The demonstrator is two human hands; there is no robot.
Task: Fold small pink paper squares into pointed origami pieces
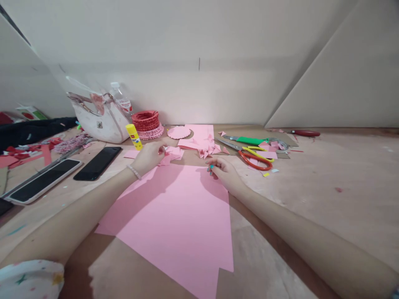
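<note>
Farther — handbag, bottle; nearer — paper.

Pink sheets: flat, overlapping, edges out of line, spread before me.
Small pink pieces: loosely piled by my sheets' far edge.
Folded pink triangles: pointed, heaped just right of those.
</note>
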